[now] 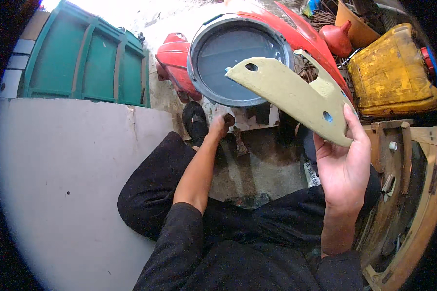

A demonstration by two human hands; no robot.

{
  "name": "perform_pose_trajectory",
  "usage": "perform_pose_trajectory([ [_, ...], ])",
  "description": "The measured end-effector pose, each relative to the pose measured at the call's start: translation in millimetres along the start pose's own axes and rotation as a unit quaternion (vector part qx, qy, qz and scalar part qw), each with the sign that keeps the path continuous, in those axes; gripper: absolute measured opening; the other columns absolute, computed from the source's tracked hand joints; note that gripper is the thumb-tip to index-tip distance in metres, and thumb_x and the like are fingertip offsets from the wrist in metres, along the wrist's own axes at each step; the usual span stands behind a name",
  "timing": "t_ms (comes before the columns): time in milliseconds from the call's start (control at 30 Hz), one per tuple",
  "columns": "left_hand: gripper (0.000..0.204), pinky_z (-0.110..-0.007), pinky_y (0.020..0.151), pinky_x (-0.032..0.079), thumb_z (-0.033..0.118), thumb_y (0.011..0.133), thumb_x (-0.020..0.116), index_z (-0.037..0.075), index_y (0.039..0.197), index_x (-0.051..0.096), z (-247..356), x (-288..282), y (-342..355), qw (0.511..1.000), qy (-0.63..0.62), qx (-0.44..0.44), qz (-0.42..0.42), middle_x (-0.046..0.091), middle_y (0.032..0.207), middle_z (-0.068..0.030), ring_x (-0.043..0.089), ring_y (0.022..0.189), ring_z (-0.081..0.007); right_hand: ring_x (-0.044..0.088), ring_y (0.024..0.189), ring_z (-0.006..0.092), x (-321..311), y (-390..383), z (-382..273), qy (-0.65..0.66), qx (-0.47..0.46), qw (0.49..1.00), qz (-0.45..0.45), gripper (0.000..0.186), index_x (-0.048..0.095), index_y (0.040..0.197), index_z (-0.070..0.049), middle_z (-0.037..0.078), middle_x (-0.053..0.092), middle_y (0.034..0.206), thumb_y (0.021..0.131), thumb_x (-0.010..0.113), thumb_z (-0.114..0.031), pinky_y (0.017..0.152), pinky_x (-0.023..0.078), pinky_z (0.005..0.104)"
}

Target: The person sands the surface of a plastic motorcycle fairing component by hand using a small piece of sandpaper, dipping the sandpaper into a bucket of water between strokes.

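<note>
My right hand (342,162) is raised and grips a pale khaki-painted body panel (289,99) by its near right end, thumb on the edge. The panel is flat and curved, with two holes and a forked far end, and it hangs partly over a round black bucket (194,68) of greyish water. Lower and to the left, my left hand (220,127) is closed in front of the bucket. A small dark brown piece sticks out of its fingers; its kind is too small to tell.
Red body panels (174,60) lie left of and behind the bucket. A yellow jerrycan (393,72) and a red funnel (336,39) stand at the right, above a curved wooden frame (425,199). A white wall (73,184) and green panelled door (90,58) bound the left.
</note>
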State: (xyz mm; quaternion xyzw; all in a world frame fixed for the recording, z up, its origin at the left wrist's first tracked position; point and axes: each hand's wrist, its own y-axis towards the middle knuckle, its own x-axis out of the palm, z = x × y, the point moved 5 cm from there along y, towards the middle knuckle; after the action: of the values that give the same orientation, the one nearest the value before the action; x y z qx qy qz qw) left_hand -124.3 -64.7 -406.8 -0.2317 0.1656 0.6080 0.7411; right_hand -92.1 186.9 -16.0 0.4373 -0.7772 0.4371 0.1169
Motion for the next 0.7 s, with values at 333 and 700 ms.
perform_pose_trajectory([
  [333, 0.02, -0.037, 0.064, 0.046, -0.003, 0.065, 0.052, 0.003, 0.08, 0.063, -12, 7, 0, 0.999, 0.0, -0.039, -0.011, 0.064, 0.076, -0.0173, 0.064, 0.072, -0.0274, 0.06, 0.092, 0.0167, 0, 0, -1, -0.005, -0.002, 1.0, -0.003, 0.028, 0.053, 0.115, -0.004, 0.007, 0.06, 0.107, 0.09, 0.053, -0.017, 0.075, 0.053, 0.0308],
  [700, 0.017, -0.035, 0.068, 0.048, 0.004, 0.073, 0.056, 0.006, 0.087, 0.065, 1, 10, 0, 0.996, 0.053, -0.045, -0.052, 0.066, 0.081, -0.0139, 0.064, 0.077, -0.0283, 0.06, 0.093, 0.0167, -1, 2, 0, 0.006, 0.001, 1.0, -0.023, 0.028, 0.052, 0.115, -0.004, 0.007, 0.06, 0.107, 0.091, 0.052, -0.017, 0.075, 0.053, 0.0311],
])
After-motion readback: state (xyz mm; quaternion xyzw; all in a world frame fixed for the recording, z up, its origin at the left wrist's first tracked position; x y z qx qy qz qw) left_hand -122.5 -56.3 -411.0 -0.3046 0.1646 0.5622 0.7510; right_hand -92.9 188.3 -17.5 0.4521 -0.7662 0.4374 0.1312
